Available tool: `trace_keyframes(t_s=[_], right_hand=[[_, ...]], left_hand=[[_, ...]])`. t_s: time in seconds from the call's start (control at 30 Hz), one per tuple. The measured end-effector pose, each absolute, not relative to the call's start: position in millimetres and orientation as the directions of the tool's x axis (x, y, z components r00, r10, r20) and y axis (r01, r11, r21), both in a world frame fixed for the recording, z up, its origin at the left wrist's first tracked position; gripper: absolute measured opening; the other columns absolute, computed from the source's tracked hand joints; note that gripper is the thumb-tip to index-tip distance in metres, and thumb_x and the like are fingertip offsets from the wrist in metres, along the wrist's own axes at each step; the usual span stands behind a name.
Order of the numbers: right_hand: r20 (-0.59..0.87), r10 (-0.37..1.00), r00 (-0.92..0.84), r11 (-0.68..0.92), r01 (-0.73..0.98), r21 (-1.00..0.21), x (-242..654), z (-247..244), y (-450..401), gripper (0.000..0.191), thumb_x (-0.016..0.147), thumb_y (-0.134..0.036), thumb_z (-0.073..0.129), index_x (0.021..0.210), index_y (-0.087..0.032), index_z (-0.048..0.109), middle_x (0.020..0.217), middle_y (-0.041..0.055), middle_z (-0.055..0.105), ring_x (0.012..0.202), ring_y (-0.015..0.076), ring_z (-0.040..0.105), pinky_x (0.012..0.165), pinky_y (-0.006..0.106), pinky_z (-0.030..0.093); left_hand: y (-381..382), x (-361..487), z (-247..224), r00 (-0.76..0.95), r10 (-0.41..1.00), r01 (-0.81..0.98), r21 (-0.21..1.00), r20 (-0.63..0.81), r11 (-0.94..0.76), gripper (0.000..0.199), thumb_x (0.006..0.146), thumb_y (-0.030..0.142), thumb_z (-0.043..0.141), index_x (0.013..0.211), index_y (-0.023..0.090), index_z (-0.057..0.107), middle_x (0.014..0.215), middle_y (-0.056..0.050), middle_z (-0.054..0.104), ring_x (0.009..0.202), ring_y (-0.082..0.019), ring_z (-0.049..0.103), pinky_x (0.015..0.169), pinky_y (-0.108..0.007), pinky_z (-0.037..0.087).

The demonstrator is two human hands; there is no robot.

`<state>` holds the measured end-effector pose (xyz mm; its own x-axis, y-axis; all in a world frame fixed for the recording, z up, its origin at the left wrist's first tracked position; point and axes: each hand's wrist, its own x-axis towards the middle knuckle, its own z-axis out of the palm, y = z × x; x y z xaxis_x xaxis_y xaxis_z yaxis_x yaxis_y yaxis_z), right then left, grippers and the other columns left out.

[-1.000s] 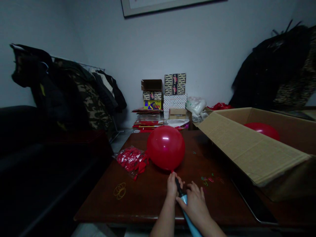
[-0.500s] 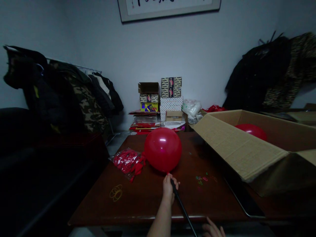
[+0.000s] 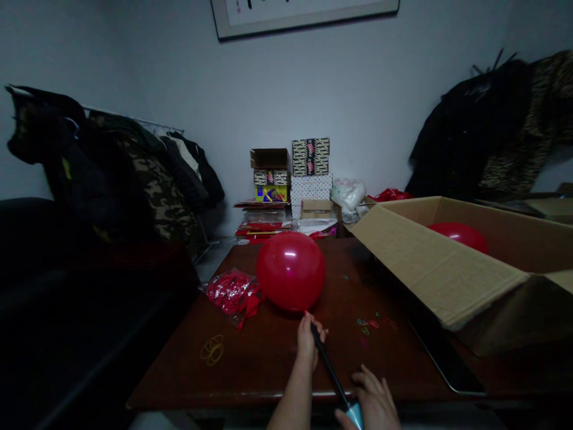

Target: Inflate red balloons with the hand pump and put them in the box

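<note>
A round, inflated red balloon (image 3: 290, 272) hangs just above the dark wooden table, its neck toward me. My left hand (image 3: 308, 340) is closed around the balloon's neck, pinching it where it meets the front end of the black tube of a balloon pump (image 3: 330, 365). That tube slants down to the right to a light blue part (image 3: 355, 414) at the bottom edge. There, my right hand (image 3: 376, 399) has its thumb and partly extended fingers around the blue part. The right palm runs partly out of view.
Left of the balloon lies a clear bag of red balloons (image 3: 233, 295), with yellow rubber bands (image 3: 212, 350) nearer me. Small coloured bands (image 3: 367, 325) and a dark flat device (image 3: 447, 358) lie right. An open cardboard box (image 3: 441, 263) holds a red balloon (image 3: 461, 236).
My right hand has moved up and left, and the pump's light blue part has come into view with it. The balloon has shifted slightly left; my left hand still grips its neck.
</note>
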<state>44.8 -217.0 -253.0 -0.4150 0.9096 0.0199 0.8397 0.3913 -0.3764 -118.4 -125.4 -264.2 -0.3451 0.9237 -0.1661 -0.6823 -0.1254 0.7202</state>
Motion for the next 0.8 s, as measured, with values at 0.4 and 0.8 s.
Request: trace_keyframes(t_s=[0.4, 0.8], right_hand=[[0.061, 0.923, -0.380, 0.366, 0.818, -0.444, -5, -221, -176, 0.044, 0.077, -0.049, 0.046, 0.099, -0.015, 0.063, 0.119, 0.0124, 0.054, 0.126, 0.0301, 0.034, 0.106, 0.050, 0.016], [0.091, 0.926, -0.367, 0.372, 0.841, -0.394, 2, -231, -186, 0.048, 0.076, -0.049, 0.049, 0.104, -0.011, 0.062, 0.117, 0.0145, 0.056, 0.125, 0.0314, 0.036, 0.106, 0.050, 0.018]], left_hand=[[-120, -119, -265, -0.336, 0.925, -0.670, 0.736, -0.179, -0.101, 0.048, 0.065, 0.065, 0.057, 0.068, 0.021, 0.040, 0.039, 0.009, 0.044, 0.029, -0.006, 0.035, 0.050, -0.027, 0.041], [-122, -117, -266, -0.369, 0.914, -0.630, 0.768, -0.167, -0.114, 0.045, 0.066, 0.062, 0.058, 0.065, 0.021, 0.040, 0.038, 0.010, 0.043, 0.027, -0.006, 0.034, 0.049, -0.027, 0.042]])
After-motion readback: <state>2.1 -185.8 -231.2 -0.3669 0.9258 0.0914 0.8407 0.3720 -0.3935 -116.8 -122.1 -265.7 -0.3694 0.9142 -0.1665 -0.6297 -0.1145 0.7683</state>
